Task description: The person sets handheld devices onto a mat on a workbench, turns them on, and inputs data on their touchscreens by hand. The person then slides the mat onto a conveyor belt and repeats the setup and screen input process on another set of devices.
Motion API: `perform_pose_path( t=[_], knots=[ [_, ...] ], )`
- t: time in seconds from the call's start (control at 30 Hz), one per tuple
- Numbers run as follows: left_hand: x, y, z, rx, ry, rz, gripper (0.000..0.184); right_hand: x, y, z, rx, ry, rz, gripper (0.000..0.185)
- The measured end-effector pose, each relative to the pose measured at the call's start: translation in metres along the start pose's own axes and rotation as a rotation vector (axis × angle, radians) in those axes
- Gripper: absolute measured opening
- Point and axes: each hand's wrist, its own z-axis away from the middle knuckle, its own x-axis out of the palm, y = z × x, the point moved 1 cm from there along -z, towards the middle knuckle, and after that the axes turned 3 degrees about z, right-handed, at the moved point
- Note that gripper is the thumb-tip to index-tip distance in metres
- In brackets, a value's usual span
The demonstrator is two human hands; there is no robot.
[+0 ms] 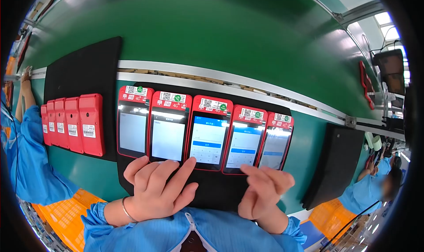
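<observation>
Several red handheld devices with lit screens lie in a row on a black mat point(207, 194). My left hand point(157, 188) has its fingers spread, with the index fingertip at the lower edge of the middle device point(207, 137). My right hand point(263, 190) is at the lower edge of the device to the right of it point(244, 141), its index finger extended to the screen and nothing held. Blue buttons and a keypad show on both of these screens. The two left devices, the nearer one point(168, 132) among them, show pale screens. The rightmost device point(277, 141) has a dimmer screen.
Several red devices point(90, 124) lie face down on another black mat point(84, 70) at left. A dark folded pad point(335, 163) lies at right. Behind the row runs a metal rail point(176, 70). People in blue sit at both sides, near orange crates point(62, 216).
</observation>
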Motion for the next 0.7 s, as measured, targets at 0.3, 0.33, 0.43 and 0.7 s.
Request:
perform_pose_path(
  t=[0.3, 0.33, 0.43, 0.7],
  knots=[
    [-0.004, 0.001, -0.005, 0.015, 0.032, -0.012, 0.033, 0.002, 0.005, 0.000, -0.029, 0.041, -0.090, 0.033],
    [-0.004, 0.001, -0.005, 0.035, 0.035, -0.015, 0.033, 0.003, 0.005, 0.001, -0.027, 0.037, -0.092, 0.033],
    [-0.005, 0.003, -0.003, 0.029, 0.040, 0.001, 0.032, 0.005, 0.002, 0.002, -0.100, 0.021, -0.053, 0.029],
    [-0.004, 0.000, -0.003, 0.089, 0.058, -0.004, 0.033, 0.005, 0.002, 0.005, -0.102, 0.033, -0.028, 0.030]
  ],
)
